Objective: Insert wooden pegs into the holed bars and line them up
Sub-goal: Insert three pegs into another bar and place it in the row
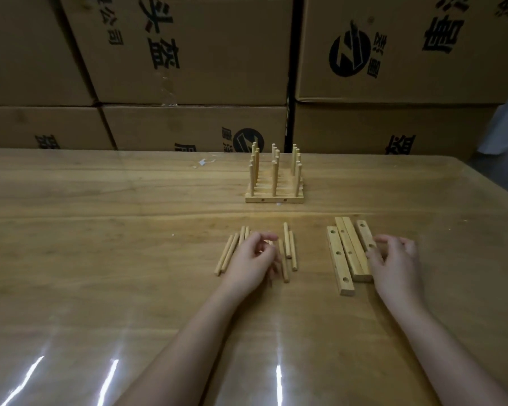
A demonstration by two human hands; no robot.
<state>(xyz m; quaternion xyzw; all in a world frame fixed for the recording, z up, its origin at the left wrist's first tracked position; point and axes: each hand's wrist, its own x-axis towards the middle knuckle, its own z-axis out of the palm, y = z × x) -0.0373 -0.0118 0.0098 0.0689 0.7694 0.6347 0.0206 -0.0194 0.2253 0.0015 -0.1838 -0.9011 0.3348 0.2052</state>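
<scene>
Several loose wooden pegs (289,244) lie side by side on the table in front of me. My left hand (251,260) is curled over the middle of them, thumb and forefinger pinching one peg (269,244). To the right lie several holed bars (339,259), close together. My right hand (395,260) pinches the near end of the rightmost bar (363,232), which still lies on the table. Farther back stands a lined-up block of bars (274,197) with upright pegs in them.
The wooden table (129,259) has a glossy clear cover, and its right edge runs diagonally at the far right. Stacked cardboard boxes (188,68) form a wall right behind the table. Small white scraps (201,162) lie near the back edge.
</scene>
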